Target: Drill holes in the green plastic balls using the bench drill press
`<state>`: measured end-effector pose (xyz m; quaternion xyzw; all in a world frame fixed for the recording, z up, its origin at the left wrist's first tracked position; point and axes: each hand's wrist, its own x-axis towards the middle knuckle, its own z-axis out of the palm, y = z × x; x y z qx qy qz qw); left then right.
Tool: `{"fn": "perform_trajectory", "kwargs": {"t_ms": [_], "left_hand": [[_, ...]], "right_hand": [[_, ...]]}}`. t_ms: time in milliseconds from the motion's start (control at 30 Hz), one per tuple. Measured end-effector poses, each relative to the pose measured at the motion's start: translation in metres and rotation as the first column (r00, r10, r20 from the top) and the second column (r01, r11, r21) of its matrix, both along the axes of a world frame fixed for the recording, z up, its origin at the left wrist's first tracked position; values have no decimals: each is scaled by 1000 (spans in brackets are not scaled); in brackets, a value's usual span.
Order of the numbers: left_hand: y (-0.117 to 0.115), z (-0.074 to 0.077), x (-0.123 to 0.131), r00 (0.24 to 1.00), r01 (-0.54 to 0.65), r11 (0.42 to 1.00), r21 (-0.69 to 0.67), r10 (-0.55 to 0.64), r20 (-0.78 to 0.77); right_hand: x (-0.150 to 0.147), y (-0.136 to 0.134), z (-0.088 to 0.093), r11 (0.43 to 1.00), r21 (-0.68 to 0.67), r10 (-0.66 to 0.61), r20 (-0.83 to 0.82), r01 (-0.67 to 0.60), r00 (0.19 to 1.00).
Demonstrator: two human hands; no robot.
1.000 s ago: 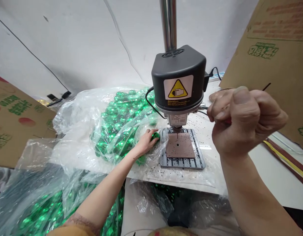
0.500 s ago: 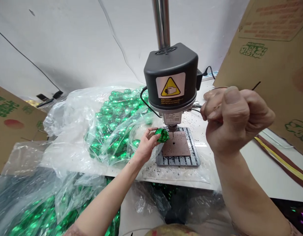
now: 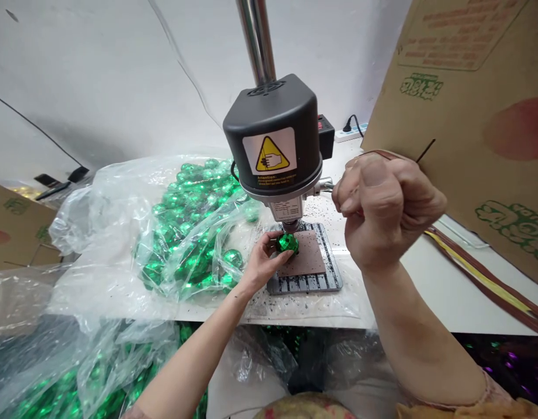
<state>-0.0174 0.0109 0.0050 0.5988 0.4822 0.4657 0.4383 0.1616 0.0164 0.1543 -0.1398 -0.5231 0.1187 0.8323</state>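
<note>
I count one green faceted shiny ball (image 3: 287, 243), round with no long axis, pinched by my left hand (image 3: 259, 265) on the brown square pad (image 3: 310, 261) under the single black bench drill (image 3: 273, 139), while my right hand (image 3: 385, 212) is fisted round its thin metal lever (image 3: 324, 186).

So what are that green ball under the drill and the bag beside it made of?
The green ball, held in the left hand, looks like plastic with a mirrored, faceted finish: it glints in tiny squares. The bag seems to be thin clear plastic film: see-through, wrinkled, glossy.
</note>
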Motion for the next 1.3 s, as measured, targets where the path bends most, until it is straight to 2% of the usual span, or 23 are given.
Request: {"fn": "perform_trajectory", "kwargs": {"t_ms": [200, 267, 400, 567, 667, 867, 1067, 1300], "left_hand": [[-3, 3, 8, 968, 10, 995, 96, 14, -252], [-3, 3, 11, 961, -15, 995, 100, 42, -273], [-6, 3, 17, 955, -34, 992, 126, 69, -289], [-11, 3, 22, 946, -23, 987, 162, 73, -315], [-12, 3, 23, 947, -43, 984, 172, 95, -308], [-11, 0, 22, 946, -36, 983, 179, 92, -312], [-12, -2, 21, 955, -23, 984, 177, 74, -287], [-12, -3, 20, 960, -9, 984, 177, 58, -273]], "right_hand": [[-1, 0, -1, 998, -28, -60, 29, 61, 998], [-1, 0, -1, 996, -37, -84, 40, 85, 996], [-1, 1, 4, 998, -48, -45, 10, 45, 999], [0, 2, 16, 985, -144, -89, 59, 97, 994], [0, 2, 17, 989, -125, -81, 39, 85, 996], [-3, -1, 6, 998, -35, -46, -30, 45, 999], [-8, -1, -7, 987, -36, -158, -89, 155, 983], [-8, 2, -18, 984, -17, -181, -103, 180, 978]]}}
